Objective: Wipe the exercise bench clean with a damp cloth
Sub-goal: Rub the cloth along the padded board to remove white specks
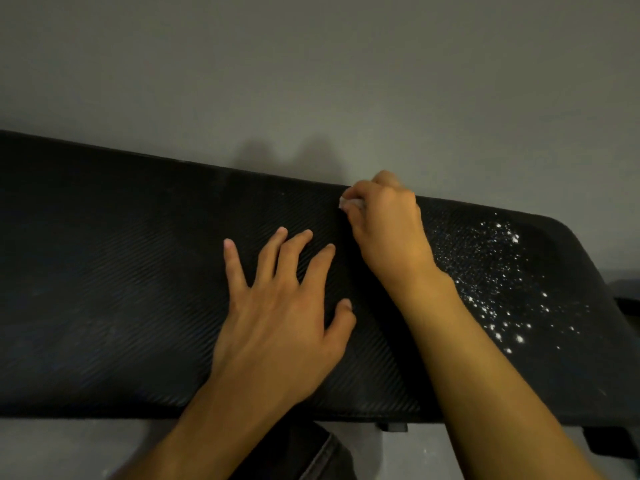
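While round cloth, right hand curled

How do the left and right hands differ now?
The left hand lies flat, fingers spread, holding nothing; the right hand grips a pale cloth. The left hand sits centrally on the bench; the right hand at its far edge, nearer the white specks. Both touch it.

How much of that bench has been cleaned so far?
Partway, it seems. The bench looks dark and free of specks across its left and middle, so those are probably done. The right grip holds a small white cloth at the far edge, while the left grip rests flat on the pad. Still to do: the white specks scattered over the right end.
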A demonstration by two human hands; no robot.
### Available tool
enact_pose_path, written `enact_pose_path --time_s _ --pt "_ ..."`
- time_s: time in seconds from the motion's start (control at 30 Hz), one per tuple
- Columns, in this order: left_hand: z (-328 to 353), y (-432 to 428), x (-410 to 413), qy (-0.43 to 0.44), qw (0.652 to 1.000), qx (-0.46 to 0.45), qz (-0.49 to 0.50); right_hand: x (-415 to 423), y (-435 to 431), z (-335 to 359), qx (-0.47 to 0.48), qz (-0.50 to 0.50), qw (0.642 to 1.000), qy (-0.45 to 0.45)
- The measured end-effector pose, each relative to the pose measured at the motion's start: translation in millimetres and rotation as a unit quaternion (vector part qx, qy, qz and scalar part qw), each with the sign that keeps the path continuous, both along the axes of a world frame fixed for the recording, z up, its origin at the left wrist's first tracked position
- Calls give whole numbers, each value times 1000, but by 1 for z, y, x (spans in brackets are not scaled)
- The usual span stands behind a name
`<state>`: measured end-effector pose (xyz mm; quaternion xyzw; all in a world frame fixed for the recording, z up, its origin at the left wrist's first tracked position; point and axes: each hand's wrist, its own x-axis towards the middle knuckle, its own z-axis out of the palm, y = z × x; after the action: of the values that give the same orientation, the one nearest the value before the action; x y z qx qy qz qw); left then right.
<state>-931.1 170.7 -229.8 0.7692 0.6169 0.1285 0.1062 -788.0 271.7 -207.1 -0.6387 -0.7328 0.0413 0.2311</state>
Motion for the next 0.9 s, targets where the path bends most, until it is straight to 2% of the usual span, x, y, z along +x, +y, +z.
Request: enact_pose_path --time_s 0.2,0.4,0.5,0.77,0.9 --pt "-1 1 -2 -6 1000 4 -8 8 -51 2 -25 56 998 8" --pt "0 2 -2 -1 1000 0 -7 15 21 3 -28 -14 999 -39" --pt "1 3 -2 -10 1000 -5 -7 13 31 4 -30 -14 998 -50" --pt "1 3 -6 -28 999 -7 -14 15 -114 1 -27 51 998 30" --pt "2 3 -2 -19 1000 -6 -11 11 -165 -5 8 42 999 16"
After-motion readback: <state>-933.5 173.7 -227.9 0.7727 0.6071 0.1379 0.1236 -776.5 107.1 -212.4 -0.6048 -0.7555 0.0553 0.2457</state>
